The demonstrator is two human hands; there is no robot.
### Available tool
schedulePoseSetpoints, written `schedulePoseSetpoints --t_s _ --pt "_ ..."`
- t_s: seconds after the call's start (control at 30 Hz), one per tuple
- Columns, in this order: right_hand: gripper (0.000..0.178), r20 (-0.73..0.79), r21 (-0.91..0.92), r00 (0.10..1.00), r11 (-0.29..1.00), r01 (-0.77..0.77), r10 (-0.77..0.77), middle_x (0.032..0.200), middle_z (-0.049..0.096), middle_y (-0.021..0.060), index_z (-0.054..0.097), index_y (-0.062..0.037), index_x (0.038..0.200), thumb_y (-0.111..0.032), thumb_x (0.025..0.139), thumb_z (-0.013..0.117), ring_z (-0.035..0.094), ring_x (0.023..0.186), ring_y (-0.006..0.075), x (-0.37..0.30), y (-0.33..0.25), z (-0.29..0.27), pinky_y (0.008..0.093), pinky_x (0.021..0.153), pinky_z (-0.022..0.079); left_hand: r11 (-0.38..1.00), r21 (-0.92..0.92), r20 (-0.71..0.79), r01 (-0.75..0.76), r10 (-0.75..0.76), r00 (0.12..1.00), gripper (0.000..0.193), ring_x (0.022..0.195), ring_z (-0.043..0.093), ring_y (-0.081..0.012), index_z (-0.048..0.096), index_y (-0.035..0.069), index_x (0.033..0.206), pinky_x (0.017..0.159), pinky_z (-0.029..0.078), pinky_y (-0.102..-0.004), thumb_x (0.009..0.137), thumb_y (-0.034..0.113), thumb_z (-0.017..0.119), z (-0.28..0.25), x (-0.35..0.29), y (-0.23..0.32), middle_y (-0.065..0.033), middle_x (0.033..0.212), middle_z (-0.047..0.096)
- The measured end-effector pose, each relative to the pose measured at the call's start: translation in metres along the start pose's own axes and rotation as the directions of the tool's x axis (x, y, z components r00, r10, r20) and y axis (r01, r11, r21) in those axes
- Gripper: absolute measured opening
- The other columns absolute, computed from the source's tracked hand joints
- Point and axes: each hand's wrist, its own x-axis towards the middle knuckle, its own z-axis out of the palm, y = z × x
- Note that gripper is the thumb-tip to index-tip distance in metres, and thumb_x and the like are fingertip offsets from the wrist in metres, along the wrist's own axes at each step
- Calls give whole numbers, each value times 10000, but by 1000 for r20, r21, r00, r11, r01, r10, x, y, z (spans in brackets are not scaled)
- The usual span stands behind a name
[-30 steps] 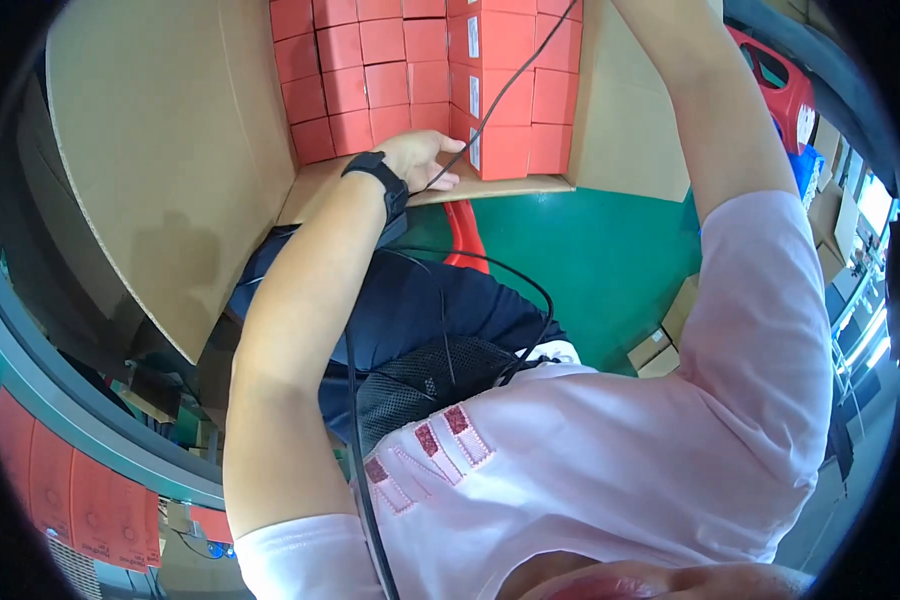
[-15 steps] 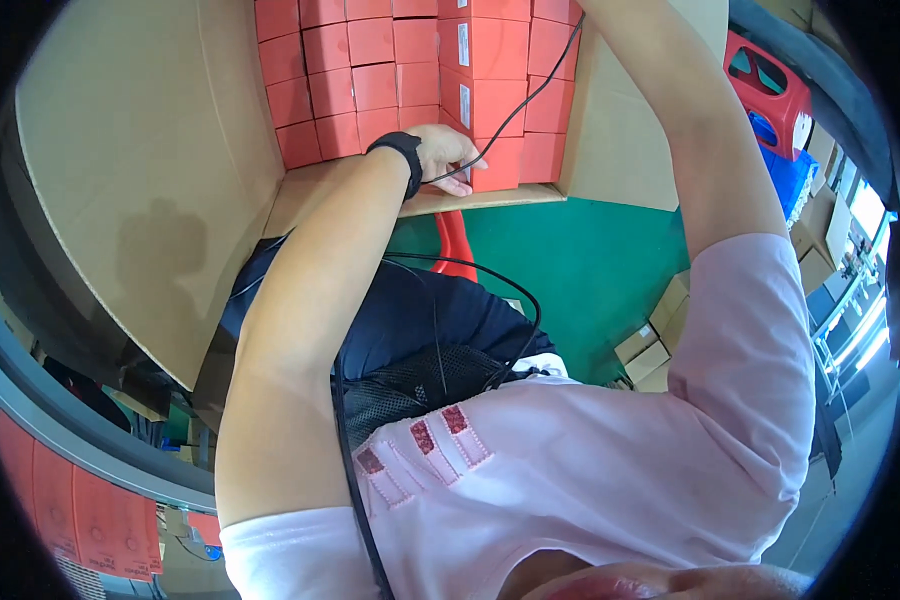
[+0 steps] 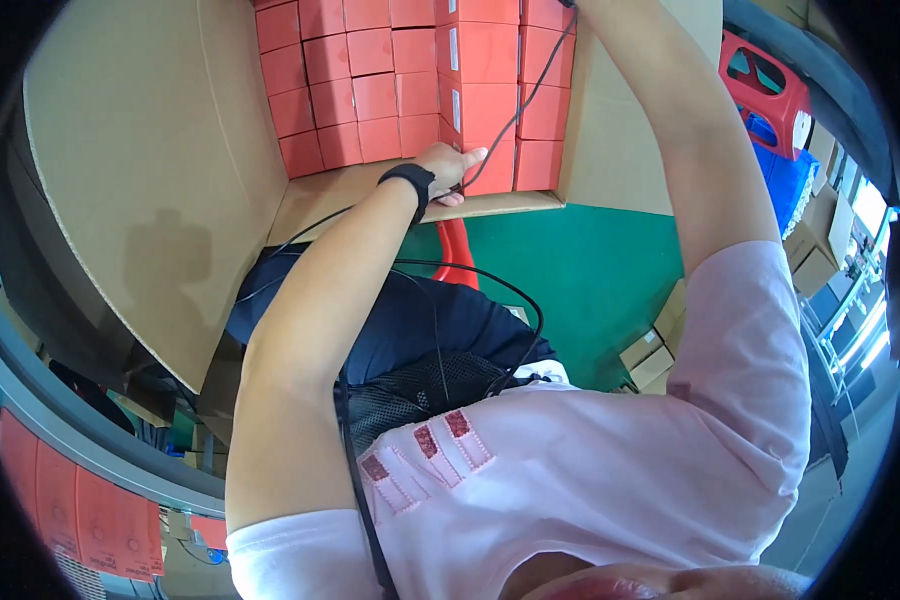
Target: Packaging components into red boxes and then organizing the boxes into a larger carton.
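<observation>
My left hand is at the lower edge of a block of stacked red boxes, which stands inside a large cardboard carton. One digit stretches out to the right over the lowest red box of the nearer column; other fingers bend below it, partly hidden. A black band circles my left wrist. My right forearm reaches past the upper edge, so my right hand is out of view. A thin black cable runs from there down to my left hand.
The carton's side flap stands right of the red boxes, above a green floor. A red plastic stool and a blue bin are at the far right. Small cartons lie on the floor. More red packages are at lower left.
My left hand has turned, its upper digit now reaching further right across the red box. A length of cable now shows left of my wrist. My right arm has shifted slightly left.
</observation>
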Motion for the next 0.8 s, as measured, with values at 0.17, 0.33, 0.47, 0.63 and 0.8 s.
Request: schedulePoseSetpoints --t_s 0.17,0.33,0.47,0.63,0.8 --pt "930 -419 -261 908 954 -145 23 1256 635 309 661 97 1193 -712 736 711 610 1166 426 42 29 19 432 1011 476 945 -295 -113 -139 110 987 627 1184 582 -254 448 39 1448 844 592 -389 999 448 605 19 -24 12 -178 1426 518" --pt "899 -324 -467 945 864 -188 31 1266 633 303 688 58 1183 -732 755 669 610 1181 401 55 28 17 429 1018 475 763 -646 150 36 81 985 636 1212 536 -261 402 142 1483 862 524 -435 975 424 659 6 1 -10 -111 1497 446" --pt "857 -335 -305 942 946 -104 -4 1279 633 285 693 35 1193 -705 762 658 609 1188 394 23 31 13 424 1026 475 735 -654 261 178 -2 965 830 1198 549 -281 469 78 1415 918 479 -437 785 525 772 -17 -22 6 -139 1342 580" --pt "823 -414 -280 910 948 -153 25 1261 640 288 686 35 1204 -665 771 657 594 1194 426 23 34 19 448 1031 470 596 -791 115 138 -78 990 913 1270 525 -338 460 39 1416 1050 425 -557 760 594 767 -12 -33 9 -201 1393 532" --pt "817 -504 -130 860 978 -164 77 1272 646 267 669 43 1230 -631 766 680 607 1192 409 20 34 26 432 1024 482 490 -871 53 40 14 998 768 1205 609 -323 524 133 1409 1052 394 -651 836 598 737 -19 -44 4 -115 1349 621"
